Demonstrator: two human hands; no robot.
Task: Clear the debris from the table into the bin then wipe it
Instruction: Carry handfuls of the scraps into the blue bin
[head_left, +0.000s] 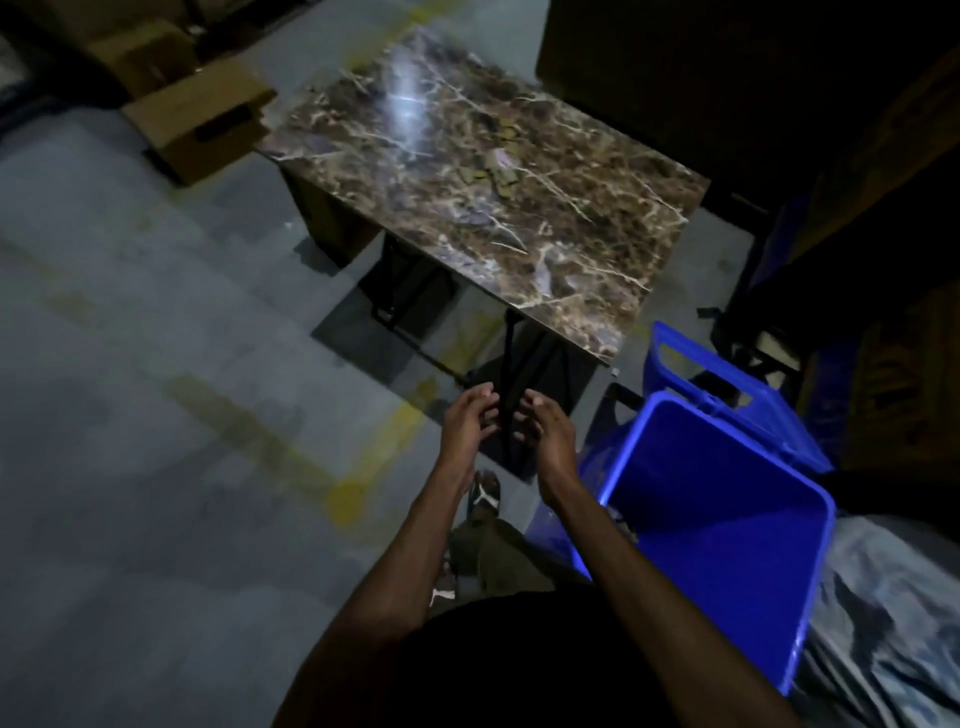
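hovering close together over the floor, the left hand (467, 421) and right hand (545, 431) face each other with fingers loosely curled, holding nothing. just to the right stands the blue bin (727, 519), open, with its lid hanging behind. beyond them, the marbled tabletop (571, 270) carries small tan debris (498, 171) near its far middle. cardboard boxes (197, 119) sit on the floor at far left.

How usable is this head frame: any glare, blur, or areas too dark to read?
Head view: dim overall; a bright streak of glare on the brown marble-patterned table washes out part of its top; the small tan debris pieces blend into the pattern; the upper right corner is nearly black; the blue plastic bin is oversaturated; both hands look slightly soft; wide-angle bending shows at the edges.
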